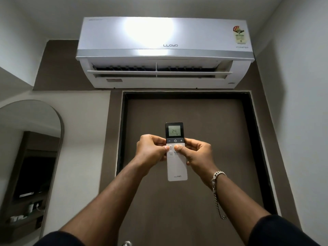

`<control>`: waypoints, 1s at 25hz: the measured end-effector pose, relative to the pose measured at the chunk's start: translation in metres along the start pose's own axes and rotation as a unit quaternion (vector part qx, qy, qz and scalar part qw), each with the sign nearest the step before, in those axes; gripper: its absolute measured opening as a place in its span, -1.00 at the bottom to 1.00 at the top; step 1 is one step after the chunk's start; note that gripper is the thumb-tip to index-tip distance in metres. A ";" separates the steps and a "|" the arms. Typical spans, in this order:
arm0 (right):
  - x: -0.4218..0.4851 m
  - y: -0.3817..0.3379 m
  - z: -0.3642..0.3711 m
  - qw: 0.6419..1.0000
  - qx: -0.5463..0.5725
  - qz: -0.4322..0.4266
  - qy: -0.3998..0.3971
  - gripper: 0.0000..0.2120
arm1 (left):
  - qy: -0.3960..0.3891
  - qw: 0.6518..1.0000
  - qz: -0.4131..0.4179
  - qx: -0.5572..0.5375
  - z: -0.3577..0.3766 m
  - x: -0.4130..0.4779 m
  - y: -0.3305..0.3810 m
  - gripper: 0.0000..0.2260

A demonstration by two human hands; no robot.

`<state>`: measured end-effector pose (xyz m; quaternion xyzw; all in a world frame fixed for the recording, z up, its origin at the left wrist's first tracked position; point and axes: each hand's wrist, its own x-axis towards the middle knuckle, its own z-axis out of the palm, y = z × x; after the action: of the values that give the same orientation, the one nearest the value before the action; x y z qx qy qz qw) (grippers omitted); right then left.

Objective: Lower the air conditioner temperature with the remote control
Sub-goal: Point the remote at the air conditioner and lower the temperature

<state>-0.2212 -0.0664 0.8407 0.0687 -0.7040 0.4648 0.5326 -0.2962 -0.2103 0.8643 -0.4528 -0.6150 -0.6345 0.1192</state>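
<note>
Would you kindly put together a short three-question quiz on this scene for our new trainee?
1. What number does the screen of the remote control show?
2. True or false: the flap of the air conditioner is shut.
3. Which wrist wears the bracelet: A left, B right?

Key: 1. 24. 2. False, it is open. 3. B; both the left hand and the right hand hold the remote.

Glossy plastic above, matt below

I see the air conditioner shiny white plastic, the remote control smooth, the door matt brown.
</note>
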 end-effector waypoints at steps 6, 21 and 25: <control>-0.001 -0.002 -0.003 1.000 0.019 -0.005 -0.008 -0.82 | 0.002 1.000 0.010 -0.001 0.002 0.000 0.004 -0.91; -0.005 -0.002 -0.003 1.000 -0.006 0.010 0.020 -0.61 | -0.012 1.000 0.014 -0.006 0.005 0.002 0.000 -0.92; -0.007 0.000 -0.006 1.000 -0.005 0.012 0.017 -0.62 | -0.025 1.000 0.015 -0.003 0.004 0.002 -0.001 -0.90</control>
<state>-0.2146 -0.0647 0.8353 0.0499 -0.6978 0.4686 0.5394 -0.2964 -0.2054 0.8646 -0.4780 -0.6091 -0.6230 0.1113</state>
